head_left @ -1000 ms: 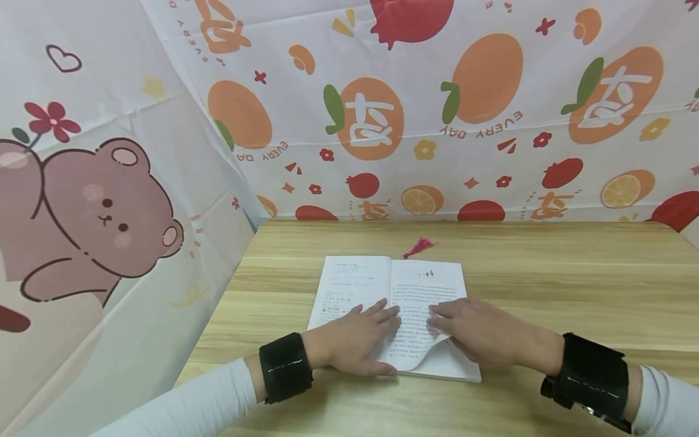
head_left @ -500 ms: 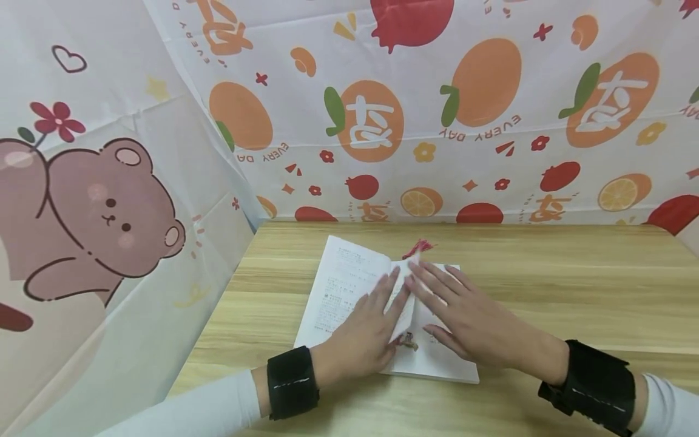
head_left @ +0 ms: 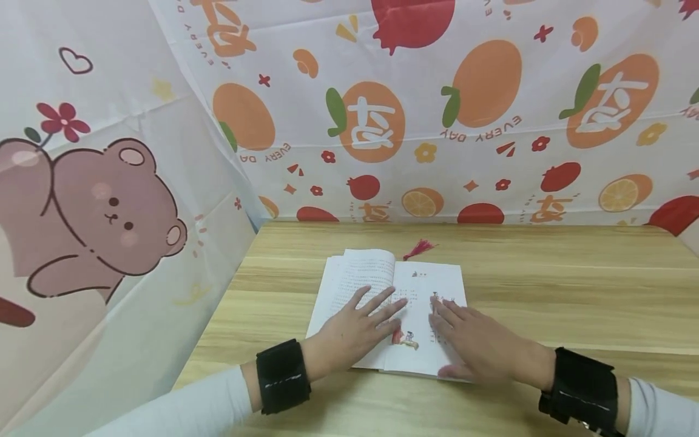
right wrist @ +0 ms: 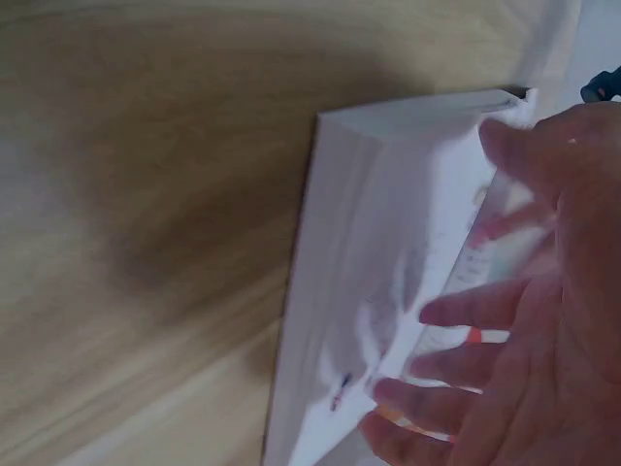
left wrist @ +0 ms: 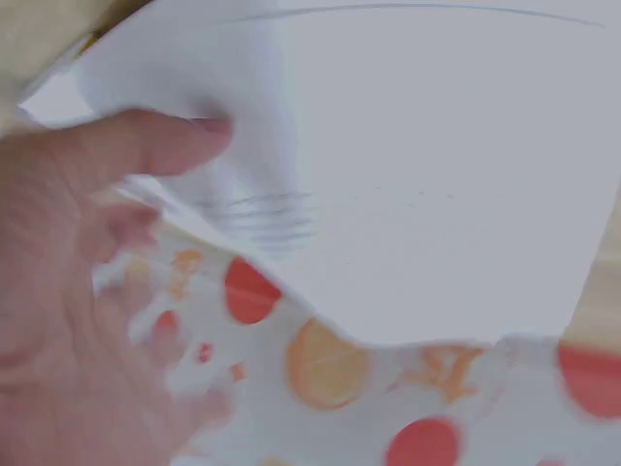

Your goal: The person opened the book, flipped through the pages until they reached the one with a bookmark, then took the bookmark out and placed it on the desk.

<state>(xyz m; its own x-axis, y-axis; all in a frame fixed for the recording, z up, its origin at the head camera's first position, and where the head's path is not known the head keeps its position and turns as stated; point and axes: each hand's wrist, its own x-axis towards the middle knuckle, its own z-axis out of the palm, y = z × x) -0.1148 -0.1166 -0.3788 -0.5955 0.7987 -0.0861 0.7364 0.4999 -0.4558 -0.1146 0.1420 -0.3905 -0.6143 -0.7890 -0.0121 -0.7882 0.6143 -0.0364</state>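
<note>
An open book (head_left: 437,276) lies on the wooden table, its right page printed with small coloured pictures and its left page curving up near the spine. My left hand (head_left: 355,331) spreads its fingers over the left page and the fold; in the left wrist view its thumb lies over the white page (left wrist: 437,146). Over the lower right page is my right hand (head_left: 480,343), fingers extended. From the right wrist view, the right fingers are apart and the book's thick page edge (right wrist: 330,223) shows beside them. A pink tassel (head_left: 419,249) sticks out past the book's top edge.
The light wooden table (head_left: 573,267) extends around the book. Behind it hangs a white cloth (head_left: 306,121) with fruit prints, and at the left a cloth with a bear print (head_left: 120,212). Each wrist wears a black band (head_left: 284,376).
The book's page has gone over to the left, uncovering the right page with pictures. My hands, close together over the fold half a second ago, have moved apart, the right one lower.
</note>
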